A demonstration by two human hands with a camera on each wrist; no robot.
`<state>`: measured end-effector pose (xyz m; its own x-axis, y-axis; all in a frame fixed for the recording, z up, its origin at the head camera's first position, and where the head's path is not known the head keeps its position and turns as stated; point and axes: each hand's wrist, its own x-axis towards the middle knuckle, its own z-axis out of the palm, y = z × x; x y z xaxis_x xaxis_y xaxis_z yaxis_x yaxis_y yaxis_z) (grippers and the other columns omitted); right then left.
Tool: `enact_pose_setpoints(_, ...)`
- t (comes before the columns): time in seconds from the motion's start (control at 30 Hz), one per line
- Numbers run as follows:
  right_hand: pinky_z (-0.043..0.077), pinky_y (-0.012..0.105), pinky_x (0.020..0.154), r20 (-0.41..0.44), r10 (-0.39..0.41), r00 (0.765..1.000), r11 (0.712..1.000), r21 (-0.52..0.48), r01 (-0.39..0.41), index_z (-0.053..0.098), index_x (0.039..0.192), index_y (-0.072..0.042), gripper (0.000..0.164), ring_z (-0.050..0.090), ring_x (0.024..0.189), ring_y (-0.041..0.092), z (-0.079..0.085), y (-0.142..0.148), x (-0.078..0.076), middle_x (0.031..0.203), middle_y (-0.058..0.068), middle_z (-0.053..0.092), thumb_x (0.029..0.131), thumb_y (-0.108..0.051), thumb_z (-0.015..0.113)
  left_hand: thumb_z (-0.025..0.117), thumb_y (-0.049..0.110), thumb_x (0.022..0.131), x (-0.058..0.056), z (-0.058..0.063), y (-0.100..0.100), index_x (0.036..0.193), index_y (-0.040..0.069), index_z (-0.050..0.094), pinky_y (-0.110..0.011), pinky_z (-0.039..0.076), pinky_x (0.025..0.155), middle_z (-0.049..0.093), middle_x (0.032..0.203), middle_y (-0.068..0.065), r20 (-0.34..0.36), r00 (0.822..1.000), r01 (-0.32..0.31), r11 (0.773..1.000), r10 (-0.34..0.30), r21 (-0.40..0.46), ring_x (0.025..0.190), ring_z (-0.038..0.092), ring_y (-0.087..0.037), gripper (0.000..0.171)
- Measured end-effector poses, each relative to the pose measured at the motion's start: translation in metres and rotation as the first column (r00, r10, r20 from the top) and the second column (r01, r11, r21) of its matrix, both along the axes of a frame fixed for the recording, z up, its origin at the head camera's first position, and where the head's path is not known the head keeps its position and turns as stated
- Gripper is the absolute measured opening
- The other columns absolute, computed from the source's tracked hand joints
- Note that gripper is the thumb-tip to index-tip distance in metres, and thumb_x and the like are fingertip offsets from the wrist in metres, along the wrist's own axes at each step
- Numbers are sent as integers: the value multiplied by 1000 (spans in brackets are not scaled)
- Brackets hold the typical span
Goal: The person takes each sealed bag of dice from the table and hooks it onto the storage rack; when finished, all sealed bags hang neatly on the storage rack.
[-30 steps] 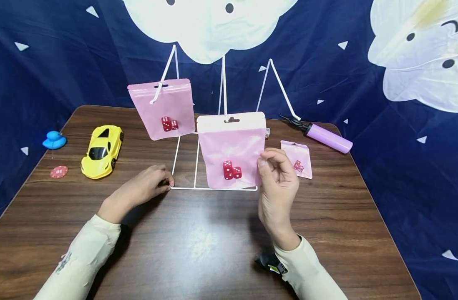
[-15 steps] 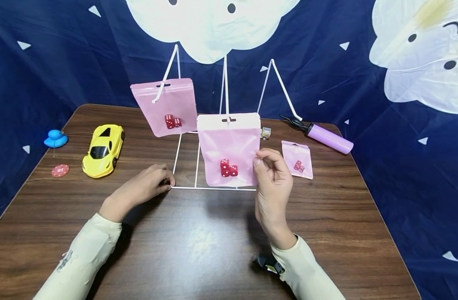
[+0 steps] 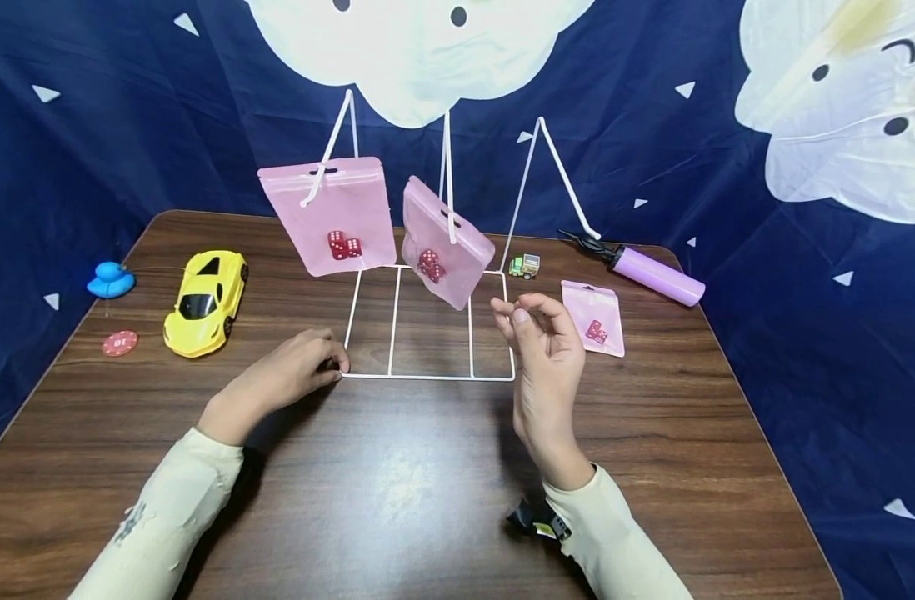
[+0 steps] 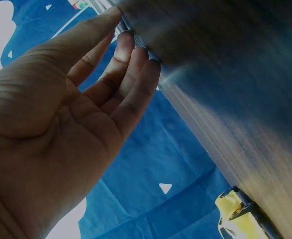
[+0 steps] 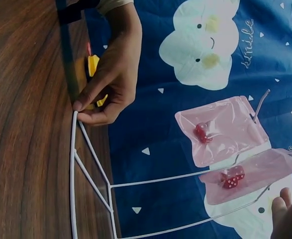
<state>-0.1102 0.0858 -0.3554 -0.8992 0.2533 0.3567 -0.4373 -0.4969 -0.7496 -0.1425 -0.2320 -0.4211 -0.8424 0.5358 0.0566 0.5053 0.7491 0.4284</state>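
Note:
A white wire display rack (image 3: pixel 427 377) stands on the table, three long hooks rising from its back. My left hand (image 3: pixel 296 371) pinches its front left corner between thumb and fingers, as the right wrist view shows too. A pink pouch (image 3: pixel 457 279) with red dice hangs from the middle hook, turned at an angle. Just right of and below this pouch is my right hand (image 3: pixel 547 367), fingers loosely bent with nothing held. Another pink pouch (image 3: pixel 330 204) with dice hangs on the left hook. The right hook (image 3: pixel 566 175) bears nothing.
A smaller pink pouch (image 3: pixel 592 304) lies right of the rack, near a toy truck (image 3: pixel 525 266) and a purple hand pump (image 3: pixel 656 277). On the left are a yellow toy car (image 3: pixel 205 304), a blue rubber duck (image 3: pixel 111 281) and a red chip (image 3: pixel 120 342).
My right hand has let go of the middle pouch, which has swung back and twisted on its hook. The left hand stays at the rack's corner.

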Motion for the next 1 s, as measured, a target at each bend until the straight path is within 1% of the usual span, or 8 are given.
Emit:
enact_pose_setpoints(0.13, 61, 35, 97, 1, 9, 1000, 1000, -1, -9, 71, 110, -3, 14, 78, 102, 23, -2, 0, 0, 102, 13, 72, 102, 7, 64, 81, -2, 91, 0, -1, 0, 92, 11, 73, -65, 50, 104, 73, 102, -11, 7, 1000, -9, 1000, 9, -3, 117, 64, -50, 16)
enact_pose_setpoints(0.17, 61, 34, 97, 1, 10, 1000, 1000, 3, -10, 71, 110, -3, 14, 78, 102, 23, -2, 0, 0, 103, 13, 72, 103, 7, 64, 81, -3, 91, 0, -1, 0, 92, 11, 73, -65, 50, 103, 73, 101, -11, 7, 1000, -9, 1000, 9, -1, 116, 64, -49, 16)
enact_pose_setpoints(0.27, 61, 35, 98, -1, 11, 1000, 1000, 9, -11, 71, 110, -2, 14, 78, 102, 22, -3, 1, 0, 103, 13, 71, 102, 7, 63, 82, -3, 91, 0, -2, -1, 91, 11, 73, -61, 53, 99, 69, 98, -8, -2, 1000, -1, 1000, 1, 13, 107, 66, -43, 17)
enact_pose_setpoints(0.4, 61, 35, 98, -2, 18, 1000, 1000, 19, -18, 72, 110, -2, 16, 78, 102, 22, -4, -1, -1, 104, 13, 70, 101, 8, 62, 82, -3, 90, 1, -3, -2, 91, 10, 73, -56, 54, 89, 61, 93, -3, -19, 1000, 12, 1000, -11, 27, 93, 64, -32, 16)
enact_pose_setpoints(0.63, 61, 37, 97, -12, 14, 1000, 999, 35, -13, 71, 109, -3, 20, 78, 100, 23, -5, 0, -6, 102, 12, 70, 101, 10, 59, 83, -4, 90, 1, -1, -3, 91, 10, 74, -55, 55, 88, 60, 92, -3, -25, 1000, 11, 999, -10, 31, 91, 64, -31, 17)
enact_pose_setpoints(0.87, 61, 37, 97, 21, 22, 1000, 1000, 18, -22, 71, 108, -2, 20, 78, 98, 23, -5, 5, -8, 100, 12, 68, 102, 13, 58, 82, -6, 90, 0, -1, -1, 90, 10, 74, -50, 56, 84, 60, 90, -2, -13, 1000, 16, 999, -16, 41, 88, 64, -26, 18)
enact_pose_setpoints(1.0, 61, 36, 97, 40, 15, 999, 999, 30, -16, 70, 109, -2, 20, 78, 99, 22, -7, 11, -9, 101, 12, 68, 102, 13, 57, 82, -6, 90, 0, -2, 0, 91, 9, 75, -51, 56, 86, 61, 91, -2, -11, 1000, 12, 999, -12, 39, 90, 65, -28, 17)
